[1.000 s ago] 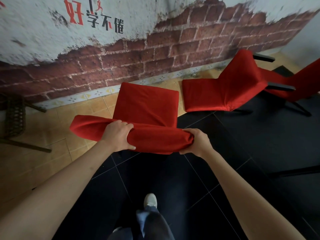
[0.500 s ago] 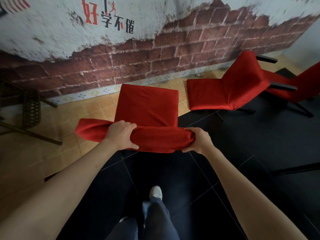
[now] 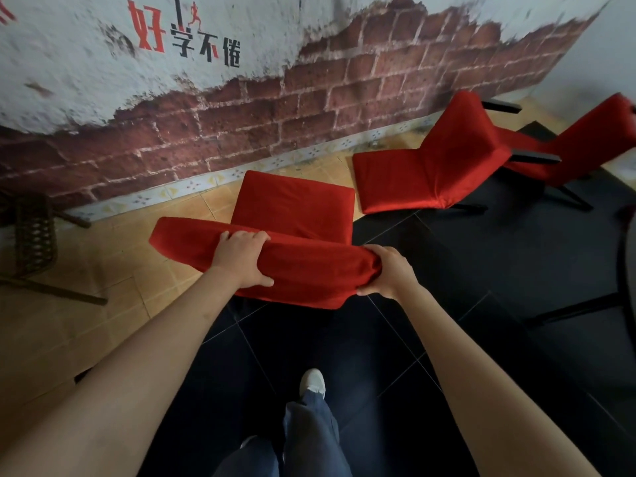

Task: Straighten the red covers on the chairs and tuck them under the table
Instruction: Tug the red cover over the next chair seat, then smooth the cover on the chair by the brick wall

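Both grips, left hand and right hand, clutch a chair back's red cover; tucking chairs away remains undone.

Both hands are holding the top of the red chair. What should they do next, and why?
Probably pull the chair backward and swing it right, toward the table edge that seems to show there. The left hand and right hand grip the top of its red cover, which looks smooth there, and the chair faces the brick wall.
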